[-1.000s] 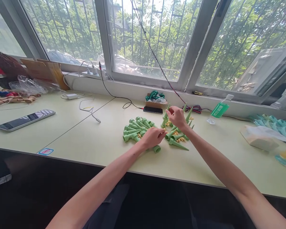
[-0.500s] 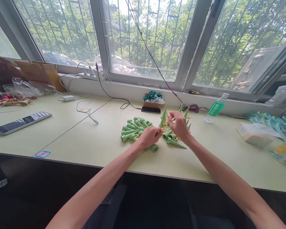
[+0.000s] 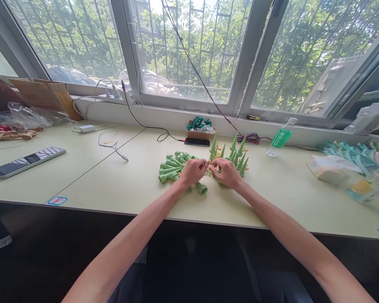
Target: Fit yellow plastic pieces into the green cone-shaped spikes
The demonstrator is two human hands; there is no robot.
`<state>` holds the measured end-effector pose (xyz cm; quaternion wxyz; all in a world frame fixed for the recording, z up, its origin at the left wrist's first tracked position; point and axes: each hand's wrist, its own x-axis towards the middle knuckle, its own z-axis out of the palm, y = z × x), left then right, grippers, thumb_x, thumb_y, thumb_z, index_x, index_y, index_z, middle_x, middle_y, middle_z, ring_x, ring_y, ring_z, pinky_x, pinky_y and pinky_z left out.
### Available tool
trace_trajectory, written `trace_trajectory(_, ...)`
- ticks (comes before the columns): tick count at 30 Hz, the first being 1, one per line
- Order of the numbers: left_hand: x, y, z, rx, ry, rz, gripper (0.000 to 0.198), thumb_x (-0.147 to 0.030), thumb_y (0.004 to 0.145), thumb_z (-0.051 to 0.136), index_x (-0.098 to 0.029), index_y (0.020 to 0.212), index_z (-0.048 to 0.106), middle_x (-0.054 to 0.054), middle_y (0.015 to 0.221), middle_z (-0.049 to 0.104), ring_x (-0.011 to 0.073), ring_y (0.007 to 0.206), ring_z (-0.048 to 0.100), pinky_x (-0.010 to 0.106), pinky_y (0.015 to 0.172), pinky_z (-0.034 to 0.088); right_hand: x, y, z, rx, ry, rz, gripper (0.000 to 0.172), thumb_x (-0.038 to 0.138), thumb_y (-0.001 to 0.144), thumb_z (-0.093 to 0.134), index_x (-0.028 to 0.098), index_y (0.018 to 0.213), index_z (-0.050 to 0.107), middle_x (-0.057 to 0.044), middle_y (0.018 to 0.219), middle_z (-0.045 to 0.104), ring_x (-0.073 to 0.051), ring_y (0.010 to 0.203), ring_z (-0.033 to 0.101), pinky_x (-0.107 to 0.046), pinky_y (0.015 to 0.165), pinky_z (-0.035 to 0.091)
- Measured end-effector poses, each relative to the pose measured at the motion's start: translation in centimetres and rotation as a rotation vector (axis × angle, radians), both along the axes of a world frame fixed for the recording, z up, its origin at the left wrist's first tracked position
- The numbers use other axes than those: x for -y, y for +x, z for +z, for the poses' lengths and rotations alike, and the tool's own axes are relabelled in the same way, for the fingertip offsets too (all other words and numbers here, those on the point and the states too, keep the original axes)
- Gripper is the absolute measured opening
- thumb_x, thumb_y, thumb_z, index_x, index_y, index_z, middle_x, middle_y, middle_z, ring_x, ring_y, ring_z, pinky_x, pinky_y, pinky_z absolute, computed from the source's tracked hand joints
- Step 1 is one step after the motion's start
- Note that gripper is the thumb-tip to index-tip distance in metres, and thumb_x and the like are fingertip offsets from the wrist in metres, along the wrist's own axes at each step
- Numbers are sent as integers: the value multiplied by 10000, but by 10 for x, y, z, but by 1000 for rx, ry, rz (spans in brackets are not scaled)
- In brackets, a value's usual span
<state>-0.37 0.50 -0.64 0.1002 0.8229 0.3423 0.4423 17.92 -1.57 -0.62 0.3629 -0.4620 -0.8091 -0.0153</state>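
Note:
My left hand (image 3: 194, 171) is closed in a pinch over the front middle of the desk. Opposite it, my right hand (image 3: 226, 172) has its fingers curled and thumb drawn in, the fingertips of both almost meeting. Whatever is between the fingers is too small or hidden to make out. Left of my left hand, green plastic watering spikes (image 3: 168, 171) lie fanned out, their wide ridged ends outward. One spike's open end (image 3: 202, 189) shows just below that hand. Behind my right hand, several green spikes (image 3: 241, 147) stand point up among small yellow pieces (image 3: 246, 168).
On the pale desk (image 3: 139, 185), a black phone (image 3: 197, 142) lies before a small box (image 3: 199, 131) of green material. A bottle (image 3: 280, 136) stands at the back right, near a tissue pack (image 3: 333, 170). Cables (image 3: 113, 145) and a larger phone (image 3: 27, 162) lie left.
My right hand has come down and left, bringing its fingertips close to my left hand's. The spike that lay in front of it no longer shows. The view has shifted slightly.

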Motion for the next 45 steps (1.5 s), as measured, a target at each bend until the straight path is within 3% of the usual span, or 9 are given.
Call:
trace_trajectory(6, 0, 0, 0, -26, -2, -1, 437, -366, 963, 443, -182, 583, 331, -40, 498, 334, 97, 487, 245, 267, 529, 223, 2, -6, -5, 22, -73, -47, 161, 274, 908, 556, 190, 786, 621, -42, 795, 655, -173, 724, 568, -291, 713, 418)
trace_trajectory(11, -1, -1, 0, -28, -2, -7, 434, -361, 964, 441, -183, 581, 344, -38, 500, 350, 100, 488, 249, 270, 530, 226, 3, -9, -9, 31, -101, -72, 106, 262, 882, 584, 184, 849, 648, -68, 860, 687, -222, 863, 602, -317, 777, 433)
trace_trajectory(17, -1, 0, -1, -49, 5, -11, 432, -353, 961, 451, -184, 572, 371, -37, 498, 355, 105, 487, 252, 274, 526, 232, 3, -11, -11, 39, -112, -101, 94, 238, 868, 583, 183, 901, 652, -70, 898, 692, -219, 877, 610, -319, 798, 434)
trace_trajectory(24, 2, 1, 1, -48, 58, -29, 413, -324, 969, 448, -182, 584, 406, -25, 518, 408, 107, 493, 302, 270, 534, 255, 4, -14, -12, 24, -30, -111, 74, 218, 866, 579, 184, 884, 643, -69, 860, 681, -219, 855, 590, -338, 809, 430)
trace_trajectory(29, 0, -3, 15, -31, 108, 11, 435, -353, 973, 433, -175, 577, 421, -9, 541, 445, 104, 512, 323, 264, 545, 268, 11, -24, -11, -95, 175, -46, 234, 290, 977, 487, 201, 802, 615, -51, 760, 643, -197, 777, 569, -347, 786, 425)
trace_trajectory(32, -12, -7, 29, -52, 32, 63, 436, -356, 941, 472, -168, 548, 462, -16, 495, 439, 103, 498, 327, 262, 535, 270, 21, -33, -12, -101, 262, 62, 295, 326, 991, 463, 210, 756, 598, -43, 706, 621, -180, 708, 548, -338, 734, 417)
trace_trajectory(37, -40, -18, 51, -251, -138, -55, 250, -316, 852, 551, -160, 692, 663, 17, 638, 641, 124, 572, 495, 247, 571, 352, 33, -45, -16, 79, 293, 214, 275, 433, 920, 547, 223, 748, 593, -29, 648, 575, -184, 657, 521, -340, 710, 410)
trace_trajectory(40, -48, -30, 54, -342, -91, -95, 291, -293, 845, 535, -157, 598, 607, 1, 562, 565, 108, 545, 418, 251, 553, 315, 33, -49, -17, 160, 313, 210, 256, 419, 888, 560, 215, 735, 583, -34, 661, 577, -179, 648, 511, -332, 690, 401)
trace_trajectory(45, -56, -56, 42, -380, -24, -141, 376, -336, 866, 532, -152, 538, 521, -42, 501, 379, 96, 544, 242, 259, 530, 238, 32, -53, -16, 211, 318, 178, 214, 325, 874, 551, 206, 697, 568, -33, 656, 579, -170, 651, 506, -318, 682, 399)
